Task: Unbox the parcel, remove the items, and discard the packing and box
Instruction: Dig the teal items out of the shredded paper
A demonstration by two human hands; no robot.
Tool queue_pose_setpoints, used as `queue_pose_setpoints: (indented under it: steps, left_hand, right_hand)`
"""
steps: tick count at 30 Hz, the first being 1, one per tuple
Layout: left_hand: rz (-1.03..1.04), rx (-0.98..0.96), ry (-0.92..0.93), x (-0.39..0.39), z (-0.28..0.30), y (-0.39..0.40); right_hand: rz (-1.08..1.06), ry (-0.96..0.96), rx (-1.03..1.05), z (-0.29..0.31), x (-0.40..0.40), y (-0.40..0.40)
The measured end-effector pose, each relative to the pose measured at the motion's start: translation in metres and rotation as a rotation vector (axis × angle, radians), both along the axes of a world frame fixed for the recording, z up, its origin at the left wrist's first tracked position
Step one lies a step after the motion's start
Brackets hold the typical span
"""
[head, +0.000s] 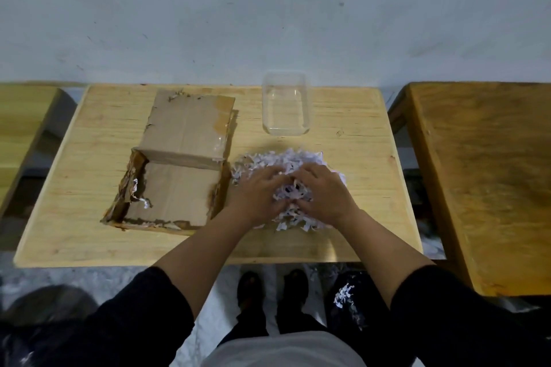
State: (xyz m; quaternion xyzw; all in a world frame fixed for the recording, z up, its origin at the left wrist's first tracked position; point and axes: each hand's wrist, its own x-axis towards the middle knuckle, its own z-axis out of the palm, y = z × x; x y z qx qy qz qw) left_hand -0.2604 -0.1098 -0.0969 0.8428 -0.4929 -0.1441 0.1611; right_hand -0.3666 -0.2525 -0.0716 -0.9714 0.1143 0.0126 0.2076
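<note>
Grip: left hand point(258, 194) and right hand point(322, 192) both press down on the shredded paper point(293, 176), fingers curled into it, gathering it between them.
Shredded paper: white crinkled strips in a loose heap on the tabletop point(351, 134), just right of the box.
Box: brown cardboard box point(176, 185), open and bare inside, torn edges, flap folded back.
Container: clear plastic tub point(285, 107), beyond the heap.
Tabletop: pale wood.
Room: scuffed white wall point(268, 9); more shreds on the floor point(344, 296).
</note>
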Motion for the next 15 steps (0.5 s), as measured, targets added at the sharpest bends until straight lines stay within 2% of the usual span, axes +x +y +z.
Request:
queue_pose_setpoints:
  steps: [3, 6, 12, 15]
  left_hand:
    - [0.048, -0.065, 0.035, 0.009, 0.001, 0.001]
    - [0.185, -0.131, 0.103, 0.013, 0.004, 0.000]
    - [0.381, -0.102, 0.157, 0.018, -0.002, -0.010]
    - [0.353, -0.191, 0.030, 0.018, 0.002, -0.017]
  right_hand:
    - [-0.061, 0.009, 0.071, -0.007, 0.000, -0.017]
    - [-0.112, -0.019, 0.113, -0.008, 0.003, -0.030]
    - [-0.211, 0.004, 0.214, -0.001, 0.008, -0.046]
    - [-0.206, 0.001, 0.206, 0.003, 0.012, -0.051]
